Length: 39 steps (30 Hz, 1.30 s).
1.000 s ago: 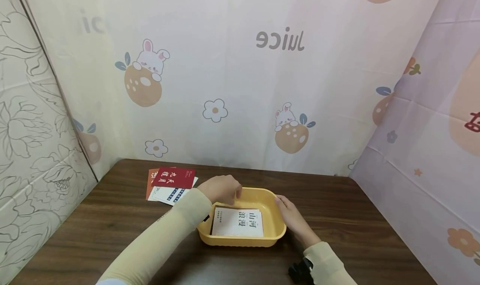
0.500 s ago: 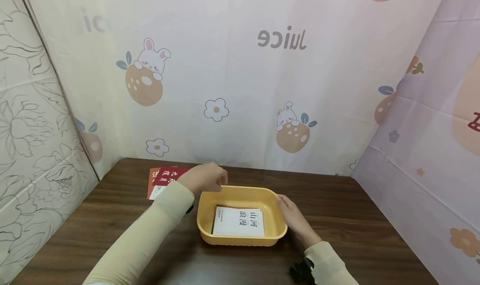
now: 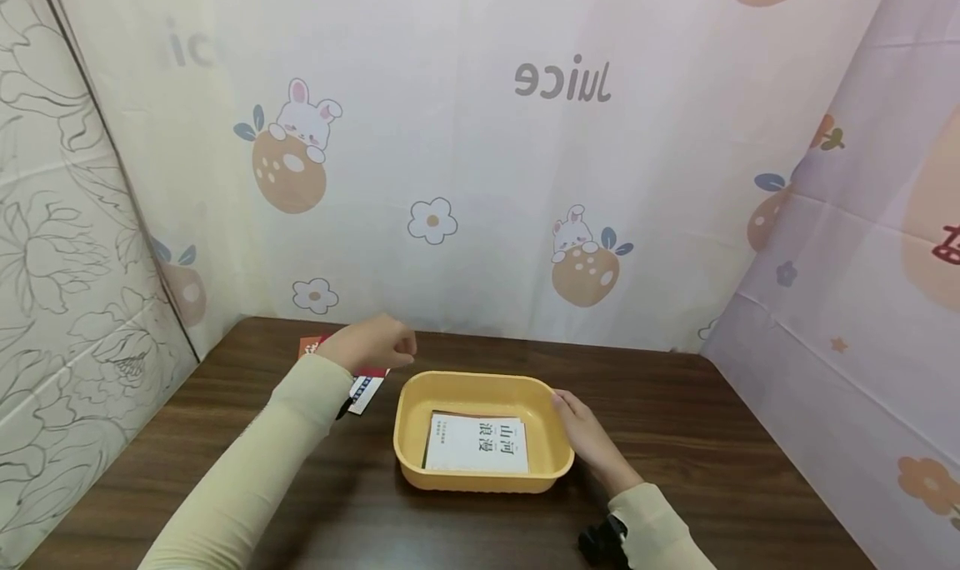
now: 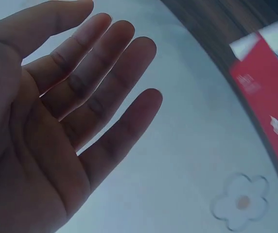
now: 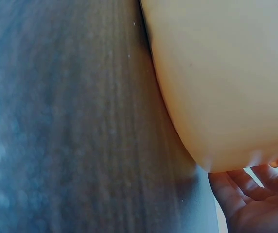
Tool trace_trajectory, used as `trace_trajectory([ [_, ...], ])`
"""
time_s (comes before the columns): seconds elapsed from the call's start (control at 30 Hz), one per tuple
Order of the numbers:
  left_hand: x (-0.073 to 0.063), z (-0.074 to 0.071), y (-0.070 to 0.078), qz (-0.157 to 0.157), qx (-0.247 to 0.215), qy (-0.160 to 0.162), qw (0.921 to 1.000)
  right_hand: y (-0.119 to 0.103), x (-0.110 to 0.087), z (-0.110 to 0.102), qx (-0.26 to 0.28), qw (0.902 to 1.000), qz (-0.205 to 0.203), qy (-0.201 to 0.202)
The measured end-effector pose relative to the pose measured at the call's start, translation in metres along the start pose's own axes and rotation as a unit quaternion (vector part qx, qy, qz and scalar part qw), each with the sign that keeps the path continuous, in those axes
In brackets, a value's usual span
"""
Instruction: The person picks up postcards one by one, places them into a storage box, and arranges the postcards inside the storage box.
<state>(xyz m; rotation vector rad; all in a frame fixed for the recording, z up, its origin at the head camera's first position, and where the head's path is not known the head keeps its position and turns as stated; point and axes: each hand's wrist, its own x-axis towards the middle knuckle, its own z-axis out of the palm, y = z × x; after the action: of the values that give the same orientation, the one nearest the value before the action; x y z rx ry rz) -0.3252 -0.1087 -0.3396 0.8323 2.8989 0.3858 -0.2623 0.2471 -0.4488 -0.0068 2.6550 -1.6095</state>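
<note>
In the head view my left hand (image 3: 373, 343) hovers over the back left of the table, partly covering a small pile of cards. The left wrist view shows that hand (image 4: 42, 126) with its fingers loosely extended and nothing in the palm. Beyond its fingertips lies a red card (image 4: 270, 107) with white characters. A yellow plastic basin (image 3: 480, 482) stands at the centre of the table, holding a stack of white-topped cards (image 3: 476, 443). My right hand (image 3: 588, 437) grips the basin's right rim, thumb on the edge; its fingers (image 5: 234, 194) touch the outer wall.
A white card with blue print (image 3: 366, 395) and an orange card (image 3: 308, 345) show around the left hand. The dark wooden table (image 3: 712, 462) ends at a patterned curtain (image 3: 495, 287) at the back.
My left hand has risen out of the basin and moved left and back, over the card pile. The right hand stays on the basin rim, and the basin has not moved.
</note>
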Motion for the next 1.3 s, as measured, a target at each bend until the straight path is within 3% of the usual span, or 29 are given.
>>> trace_trajectory([
  [0.33,-0.007,0.000,-0.062,-0.053,-0.067,-0.021,0.9961,-0.001,-0.001,-0.001,0.002,1.0000,0.000,-0.001],
  [0.6,-0.006,0.011,-0.095,-0.096,-0.083,-0.029,0.9915,-0.002,-0.003,-0.002,-0.001,1.0000,-0.008,0.001],
  [0.9,0.003,0.022,-0.116,-0.141,-0.073,-0.045,0.9862,0.000,-0.001,-0.001,0.007,1.0000,0.002,0.001],
  [1.3,0.015,0.026,-0.120,-0.187,-0.071,-0.038,0.9791,0.002,-0.001,0.000,0.009,0.9999,0.000,0.006],
])
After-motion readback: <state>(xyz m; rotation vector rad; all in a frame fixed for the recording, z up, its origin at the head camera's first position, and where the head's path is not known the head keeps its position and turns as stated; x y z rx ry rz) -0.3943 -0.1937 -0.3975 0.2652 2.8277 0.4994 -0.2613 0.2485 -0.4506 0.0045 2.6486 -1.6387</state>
